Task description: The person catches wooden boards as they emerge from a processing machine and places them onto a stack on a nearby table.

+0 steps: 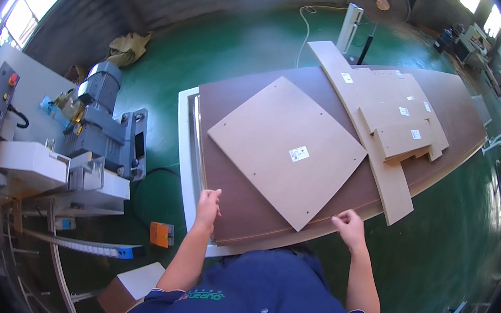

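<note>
A square wooden panel [278, 129] with small drilled holes and a white label [299, 153] lies turned cornerwise on a large brown board [234, 222]. My left hand [209, 208] is over the board's near left corner, fingers curled in and nothing seen in them. To the right of the panel's nearest corner, my right hand [350, 228] hovers by the board's front edge. Its thumb and fingers are drawn together, with nothing visible between them. Neither hand touches the square panel.
Further right on the board rest a long narrow plank [377, 170] and several labelled wooden pieces [400, 99]. A machine with a grey motor [100, 89] stands at left. An orange pedal box [161, 234] and a carton [133, 288] are on the green floor. A fan [382, 3] stands behind.
</note>
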A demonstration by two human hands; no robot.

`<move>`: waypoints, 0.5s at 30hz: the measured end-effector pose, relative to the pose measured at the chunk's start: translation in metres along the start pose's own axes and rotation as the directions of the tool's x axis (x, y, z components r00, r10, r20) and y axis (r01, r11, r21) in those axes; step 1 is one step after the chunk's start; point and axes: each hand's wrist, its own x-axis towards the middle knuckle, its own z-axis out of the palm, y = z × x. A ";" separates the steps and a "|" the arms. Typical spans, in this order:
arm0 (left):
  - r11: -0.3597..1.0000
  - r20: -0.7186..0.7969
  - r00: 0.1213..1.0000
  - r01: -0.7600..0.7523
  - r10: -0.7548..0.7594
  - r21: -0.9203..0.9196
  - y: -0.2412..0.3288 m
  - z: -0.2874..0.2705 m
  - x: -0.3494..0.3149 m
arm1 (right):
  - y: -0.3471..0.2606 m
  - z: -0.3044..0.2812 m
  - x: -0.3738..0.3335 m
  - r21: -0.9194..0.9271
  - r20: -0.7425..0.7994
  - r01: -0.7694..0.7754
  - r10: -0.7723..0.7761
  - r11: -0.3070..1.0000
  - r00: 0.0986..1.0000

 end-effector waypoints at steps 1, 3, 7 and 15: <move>0.995 0.020 0.999 -0.040 0.042 -0.090 0.000 -0.010 -0.001 | -0.003 0.002 0.007 -0.087 -0.122 0.108 -0.118 0.990 0.985; 0.996 0.005 0.999 -0.047 0.047 -0.071 -0.006 -0.015 -0.005 | -0.024 0.010 0.019 -0.398 -0.111 0.261 -0.329 0.879 0.938; 0.996 0.103 0.994 -0.032 0.041 -0.087 -0.015 -0.012 -0.015 | -0.056 0.057 0.040 -0.635 0.182 0.511 -0.531 0.579 0.827; 0.970 0.026 0.999 0.043 -0.037 -0.240 -0.077 -0.046 -0.033 | -0.053 0.138 0.036 -0.727 0.278 0.570 -0.594 0.384 0.755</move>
